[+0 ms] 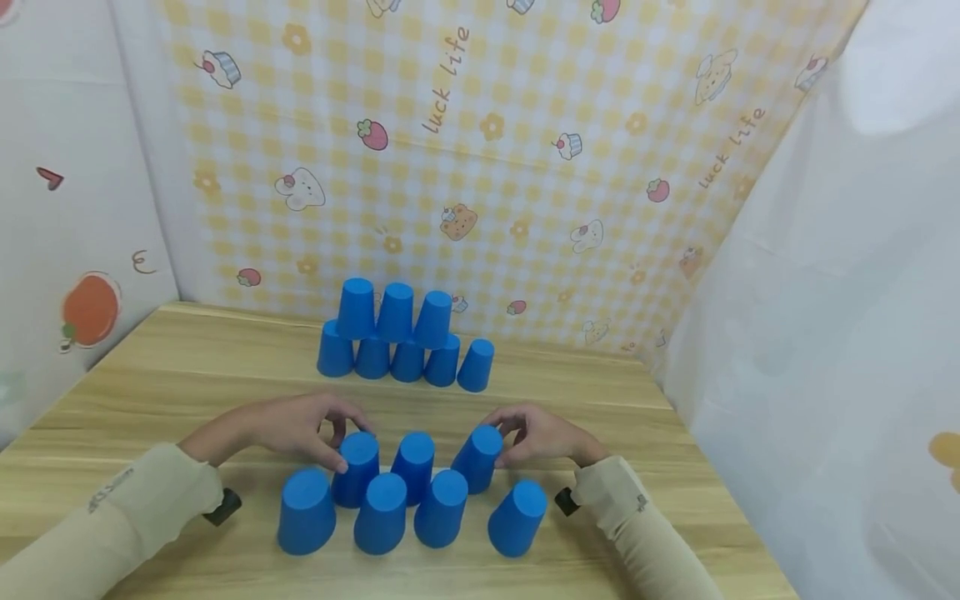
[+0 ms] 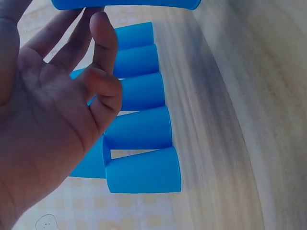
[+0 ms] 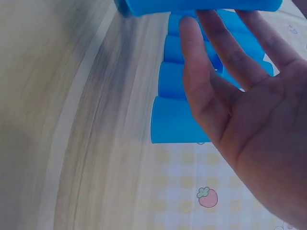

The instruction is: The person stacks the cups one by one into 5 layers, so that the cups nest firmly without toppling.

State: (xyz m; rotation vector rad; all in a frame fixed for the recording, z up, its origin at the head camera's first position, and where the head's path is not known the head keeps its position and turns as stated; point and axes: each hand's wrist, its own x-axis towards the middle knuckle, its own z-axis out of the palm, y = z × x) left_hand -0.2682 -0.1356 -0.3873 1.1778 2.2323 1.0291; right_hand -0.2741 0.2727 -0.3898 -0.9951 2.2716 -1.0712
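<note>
**Steadying two upper cups of the near stack**

Judging by look: thin, smooth plastic, very light, stiff enough at the closed top yet likely to flex at the open rim; slippery under a dry finger and quick to tip or slide off its neighbours. Best taken low-force, fingers and thumb on opposite sides of the tapered wall near the closed end, never squeezing hard.

Left hand (image 1: 303, 429) curled lightly round the left upper cup (image 1: 356, 469), thumb in front, fingers behind. Right hand (image 1: 540, 435) touching the right upper cup (image 1: 477, 458) with fingers mostly straight, barely bent; no firm grip visible. Middle upper cup (image 1: 413, 467) untouched between them.

Both upper cups perched upside down on the front row of four cups (image 1: 411, 512), on the near part of the wooden surface (image 1: 150, 392). Second blue stack (image 1: 397, 337) well apart, against the patterned backdrop (image 1: 525, 167).

Forearms low, wrists just above the surface, palms turned inward toward each other.
</note>
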